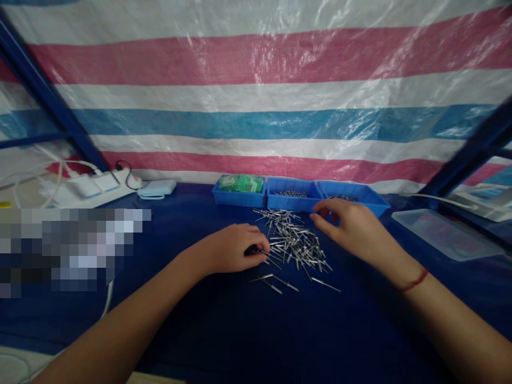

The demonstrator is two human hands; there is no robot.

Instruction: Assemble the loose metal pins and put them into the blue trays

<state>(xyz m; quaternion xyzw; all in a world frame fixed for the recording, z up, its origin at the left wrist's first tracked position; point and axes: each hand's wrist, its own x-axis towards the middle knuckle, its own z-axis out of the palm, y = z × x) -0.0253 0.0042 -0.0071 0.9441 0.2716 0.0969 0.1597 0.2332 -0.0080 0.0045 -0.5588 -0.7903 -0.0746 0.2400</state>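
A loose heap of silver pop rivets [298, 242] lies on the dark blue table, with several strays in front of it. At the heap's left edge, my left hand [240, 248] is closed, its fingers curled with thin rivets at the tips. The space inside that grip is dark, and how many it holds is hidden. My right hand [352, 226] hovers at the heap's right side, thumb and index finger apart, with nothing seen between them. It partly covers the right blue bin [374, 198].
The middle blue bin [276, 201] contains more rivets; the left bin [236, 199] has green packets [248, 183]. A clear plastic lid [444, 234] lies at right. A power strip [100, 186] with cables and a light blue case [157, 188] are at left. Striped sheeting [256, 125] hangs behind.
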